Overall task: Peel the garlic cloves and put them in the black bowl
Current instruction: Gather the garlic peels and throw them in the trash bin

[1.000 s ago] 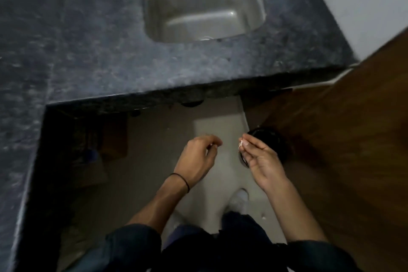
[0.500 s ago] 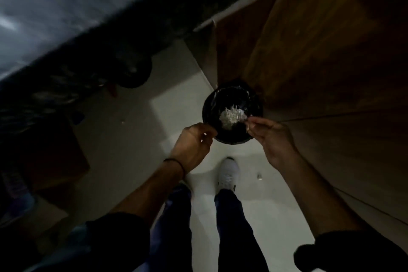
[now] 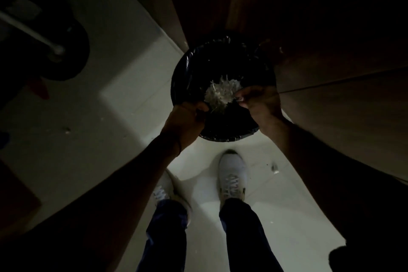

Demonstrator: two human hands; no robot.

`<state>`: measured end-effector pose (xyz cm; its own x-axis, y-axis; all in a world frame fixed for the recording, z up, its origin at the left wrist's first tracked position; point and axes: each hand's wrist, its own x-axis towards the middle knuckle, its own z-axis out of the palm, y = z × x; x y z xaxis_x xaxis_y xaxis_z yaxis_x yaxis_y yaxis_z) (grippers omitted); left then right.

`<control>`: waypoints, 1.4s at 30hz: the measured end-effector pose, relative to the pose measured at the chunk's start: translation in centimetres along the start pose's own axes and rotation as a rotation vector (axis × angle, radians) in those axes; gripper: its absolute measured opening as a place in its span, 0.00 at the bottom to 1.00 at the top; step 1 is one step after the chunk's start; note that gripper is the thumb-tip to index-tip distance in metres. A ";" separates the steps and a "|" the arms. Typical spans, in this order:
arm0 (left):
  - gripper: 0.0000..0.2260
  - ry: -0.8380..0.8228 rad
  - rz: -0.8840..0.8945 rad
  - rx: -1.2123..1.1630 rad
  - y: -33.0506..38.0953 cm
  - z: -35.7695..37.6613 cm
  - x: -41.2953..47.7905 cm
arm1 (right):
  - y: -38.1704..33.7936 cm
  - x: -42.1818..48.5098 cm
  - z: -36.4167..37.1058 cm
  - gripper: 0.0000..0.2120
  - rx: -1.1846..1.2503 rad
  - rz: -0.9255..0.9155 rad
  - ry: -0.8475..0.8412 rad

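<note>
I am looking straight down in dim light at a round bin with a shiny black liner [image 3: 176, 77] on the floor. A pale heap of garlic peels [image 3: 220, 93] lies inside it. My left hand [image 3: 185, 121] hovers over the bin's near-left rim with its fingers curled; whatever is inside them is hidden. My right hand [image 3: 258, 104] is over the right side, fingertips pinched together just above the heap, on what looks like a small pale scrap of peel. No clove or bowl shows.
A brown wooden panel [image 3: 331, 95] stands close behind and right of the bin. My white shoes [image 3: 231, 174] are on the pale tiled floor just before it. A dark round object [image 3: 66, 51] with a white pipe sits far left. A small scrap [image 3: 274, 169] lies on the floor.
The view swung down from the counter and sink to the bin on the floor. Both hands moved forward and now hang over its opening.
</note>
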<state>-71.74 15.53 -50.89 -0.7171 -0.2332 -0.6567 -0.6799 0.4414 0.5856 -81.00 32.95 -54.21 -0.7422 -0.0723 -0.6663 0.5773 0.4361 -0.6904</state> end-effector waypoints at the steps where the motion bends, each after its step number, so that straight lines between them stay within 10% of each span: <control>1: 0.09 0.014 -0.004 0.004 -0.5 0.3 0.7 | 0.6 0.9 0.7 0.17 -0.048 -0.006 0.003; 5: 0.07 0.056 0.006 -0.044 -1.8 0.9 2.2 | 1.7 2.2 1.9 0.11 -0.397 -0.110 -0.010; 25: 0.10 0.172 0.014 -0.203 -0.4 -1.5 -0.8 | -0.5 -2.3 1.3 0.16 -0.603 -0.357 -0.052; 42: 0.11 0.289 0.088 -0.184 5.1 -12.4 -23.0 | -13.6 -22.0 -0.9 0.15 -0.394 -0.419 -0.256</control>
<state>-60.64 12.38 -26.93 -0.7703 -0.4486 -0.4532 -0.6106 0.3139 0.7271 -72.79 29.44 -29.90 -0.7447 -0.4999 -0.4421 0.0505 0.6184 -0.7842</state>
